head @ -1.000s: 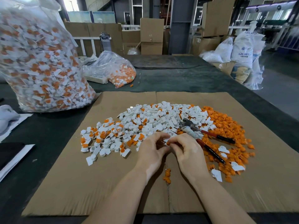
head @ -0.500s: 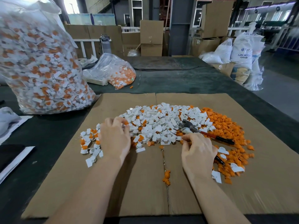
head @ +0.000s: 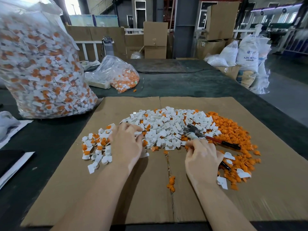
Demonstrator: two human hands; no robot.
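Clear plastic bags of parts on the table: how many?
2. One large clear plastic bag stands far left; a smaller clear plastic bag lies beyond the brown cardboard sheet. More may sit off-frame.

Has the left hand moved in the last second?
Yes. The left hand has gone leftward, away from the cardboard seam where it met the right hand, and is now over the mixed pieces.

The white pieces [head: 166,129] and orange caps [head: 231,129] look like smooth, faintly glossy plastic on a matt brown cardboard sheet [head: 275,189]. The pliers [head: 196,132] at two o'clock show a dull grey metal head and red-and-black coated handles; the bag [head: 41,67] at ten o'clock is shiny clear plastic film.
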